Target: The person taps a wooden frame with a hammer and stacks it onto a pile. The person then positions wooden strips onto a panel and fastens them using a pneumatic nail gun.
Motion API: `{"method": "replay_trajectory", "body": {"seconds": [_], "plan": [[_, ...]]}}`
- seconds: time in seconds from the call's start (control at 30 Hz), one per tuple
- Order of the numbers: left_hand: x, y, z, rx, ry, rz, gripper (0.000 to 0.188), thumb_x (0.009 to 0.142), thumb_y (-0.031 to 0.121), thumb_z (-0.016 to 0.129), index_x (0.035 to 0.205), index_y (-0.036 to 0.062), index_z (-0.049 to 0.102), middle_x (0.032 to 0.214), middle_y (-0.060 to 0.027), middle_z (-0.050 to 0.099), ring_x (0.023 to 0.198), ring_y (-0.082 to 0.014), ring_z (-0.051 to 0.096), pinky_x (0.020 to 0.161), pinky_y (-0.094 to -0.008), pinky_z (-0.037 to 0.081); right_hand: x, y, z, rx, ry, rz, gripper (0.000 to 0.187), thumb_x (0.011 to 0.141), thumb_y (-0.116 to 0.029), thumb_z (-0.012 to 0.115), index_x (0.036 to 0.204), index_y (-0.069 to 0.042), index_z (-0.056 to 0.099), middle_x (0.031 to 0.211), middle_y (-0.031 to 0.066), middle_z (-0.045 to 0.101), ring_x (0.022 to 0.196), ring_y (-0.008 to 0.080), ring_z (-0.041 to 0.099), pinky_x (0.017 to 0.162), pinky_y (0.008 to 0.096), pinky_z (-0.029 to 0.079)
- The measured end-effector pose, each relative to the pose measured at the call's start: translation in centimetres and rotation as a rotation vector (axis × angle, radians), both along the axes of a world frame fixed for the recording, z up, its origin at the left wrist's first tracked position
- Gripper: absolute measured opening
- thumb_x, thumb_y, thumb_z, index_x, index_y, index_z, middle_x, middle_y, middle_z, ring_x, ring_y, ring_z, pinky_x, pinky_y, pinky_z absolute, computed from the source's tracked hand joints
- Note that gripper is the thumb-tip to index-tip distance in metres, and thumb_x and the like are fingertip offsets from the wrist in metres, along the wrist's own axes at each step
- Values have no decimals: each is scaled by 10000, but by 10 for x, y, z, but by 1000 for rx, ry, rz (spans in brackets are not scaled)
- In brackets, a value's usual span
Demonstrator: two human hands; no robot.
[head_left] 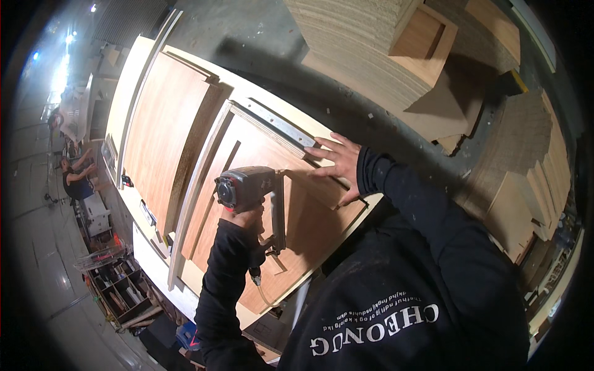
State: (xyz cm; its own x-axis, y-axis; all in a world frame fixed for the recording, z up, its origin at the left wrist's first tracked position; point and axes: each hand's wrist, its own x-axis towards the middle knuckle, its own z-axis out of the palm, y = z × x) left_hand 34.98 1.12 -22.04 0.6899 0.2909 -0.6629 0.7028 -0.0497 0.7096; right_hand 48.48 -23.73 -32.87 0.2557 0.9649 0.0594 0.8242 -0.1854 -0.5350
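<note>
My left hand [250,221] is closed around the handle of a dark grey pneumatic nail gun [244,187]. A pale air hose [265,295] runs from the bottom of its grip. The gun is over a wooden panel [309,241], its nose toward the panel's far right edge; I cannot tell whether it touches the wood. My right hand [340,164] lies with fingers spread at that edge, next to the end of a metal drawer slide [278,122]. A long wooden strip [201,185] stands along the panel's left side.
Another wooden panel [164,111] lies farther left on the pale worktop [238,93]. Tall stacks of boards [356,49] stand at the far right, with more boards [513,161] nearer. A compartment box [124,290] sits at lower left. Another person [77,176] works at the far left.
</note>
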Motion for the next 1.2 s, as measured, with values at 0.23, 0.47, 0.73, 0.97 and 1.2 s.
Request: {"method": "replay_trajectory", "body": {"seconds": [0.23, 0.47, 0.73, 0.97, 1.2], "plan": [[5, -7, 3, 107, -34, -56, 156, 733, 72, 587, 886, 62, 561, 591, -18, 516, 433, -130, 487, 367, -277, 399, 0, 0, -2, 17, -21, 1, 837, 513, -630, 666, 1227, -251, 453, 1399, 131, 203, 1291, 339, 158, 1043, 511, 103], [7, -10, 10, 57, -50, -30, 214, 696, 75, 601, 903, 35, 560, 638, -27, 533, 458, -135, 501, 386, -267, 405, 1, 0, -4, 22, 13, 6, 780, 484, -548, 704, 1155, -185, 540, 1398, 125, 208, 1291, 328, 166, 1047, 502, 109], [30, -23, 14, -35, 7, -28, 179, 728, 104, 582, 893, 39, 555, 601, -10, 507, 463, -107, 468, 418, -250, 384, 1, -5, -12, 97, 67, -7, 742, 489, -509, 697, 1141, -184, 555, 1400, 109, 202, 1295, 321, 154, 1046, 506, 119], [34, -22, 13, 2, 11, -50, 159, 745, 101, 583, 891, 45, 555, 580, -3, 496, 449, -116, 467, 413, -258, 377, 0, -3, -16, 119, 64, 3, 732, 487, -499, 675, 1138, -186, 559, 1404, 112, 190, 1300, 322, 142, 1040, 521, 118], [42, -21, 3, 70, 35, -136, 163, 731, 116, 621, 864, 57, 548, 547, -12, 490, 424, -122, 462, 384, -271, 370, 0, -4, -13, 55, 9, 5, 745, 496, -497, 671, 1171, -217, 527, 1403, 110, 196, 1298, 327, 151, 1037, 525, 119]]}}
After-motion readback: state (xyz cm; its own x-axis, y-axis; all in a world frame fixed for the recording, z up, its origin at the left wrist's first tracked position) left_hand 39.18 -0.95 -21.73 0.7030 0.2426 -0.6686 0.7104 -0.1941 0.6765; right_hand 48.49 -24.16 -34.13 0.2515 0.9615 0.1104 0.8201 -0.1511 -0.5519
